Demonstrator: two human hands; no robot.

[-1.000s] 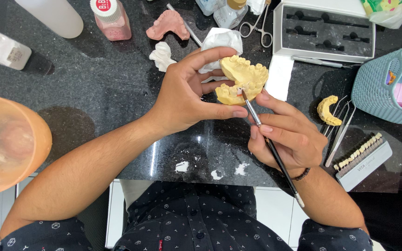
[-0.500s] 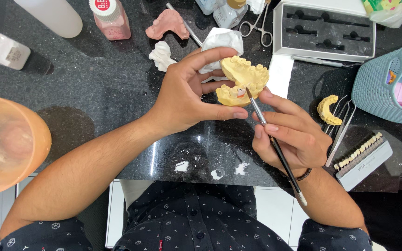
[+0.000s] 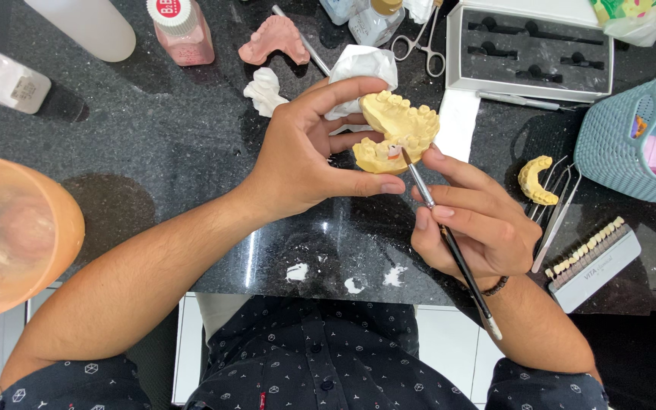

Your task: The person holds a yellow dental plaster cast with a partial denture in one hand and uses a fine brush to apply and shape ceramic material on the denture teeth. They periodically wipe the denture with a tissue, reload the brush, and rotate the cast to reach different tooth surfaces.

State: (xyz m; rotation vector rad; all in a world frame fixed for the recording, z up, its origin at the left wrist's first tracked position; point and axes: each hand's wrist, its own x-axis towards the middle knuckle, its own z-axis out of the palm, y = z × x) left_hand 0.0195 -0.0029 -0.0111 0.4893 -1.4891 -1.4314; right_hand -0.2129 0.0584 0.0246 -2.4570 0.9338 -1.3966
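Near the table's front edge, the right hand (image 3: pixel 474 228) is pinching a slim brush (image 3: pixel 449 243) between thumb and fingers, its long axis running from the near right up toward the far left, tip touching the yellow dental cast (image 3: pixel 398 130). Just left of it, the left hand (image 3: pixel 309 156) is cradling that cast above the black countertop (image 3: pixel 153 152), fingers curled round it, so both hands are meeting at the model. Farther back are lying a pink denture base (image 3: pixel 275 38), scissors (image 3: pixel 417 42) and a grey tray (image 3: pixel 529 49).
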